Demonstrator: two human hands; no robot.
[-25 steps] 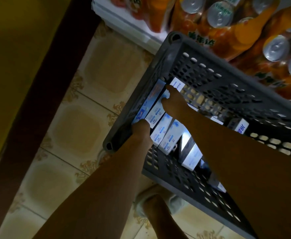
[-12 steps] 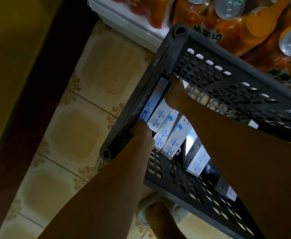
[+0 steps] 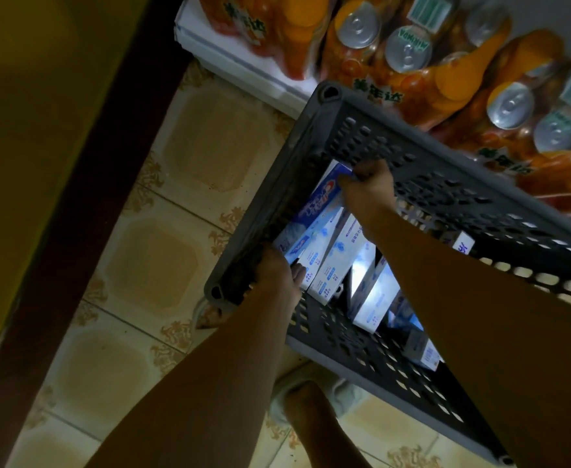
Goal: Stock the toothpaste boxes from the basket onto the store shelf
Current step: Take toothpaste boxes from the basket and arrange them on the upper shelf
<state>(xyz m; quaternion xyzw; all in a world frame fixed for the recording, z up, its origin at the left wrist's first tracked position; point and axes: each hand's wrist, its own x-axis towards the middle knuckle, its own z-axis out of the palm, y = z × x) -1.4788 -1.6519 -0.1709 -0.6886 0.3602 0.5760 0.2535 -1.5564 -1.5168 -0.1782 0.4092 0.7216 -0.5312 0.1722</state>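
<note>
A: Right, toothpaste boxes first. Look?
B: Long, slim cartons, white and pale blue, with small blue print. They lie side by side on the floor of the grey basket, packed toward its left wall. One blue box has a red-and-white logo on its face and is tilted, its far end raised above the others.

A: Count?
B: About 7 boxes visible; the right forearm covers part of the row, so cannot tell exactly. 1 basket, perforated walls. Behind it, orange drink packs with 6 silver can tops showing, on a white ledge.

A: Hands?
B: Right hand reaches in from above, fingers curled over the far end of the blue box, pinching it. Left hand grips the basket's left rim near the front corner, fingers curled over the edge, tips touching the near ends of the boxes. Both forearms stretched out from the bottom of the head view.

A: Underfoot?
B: Beige patterned floor tiles; 1 foot below the basket.
</note>
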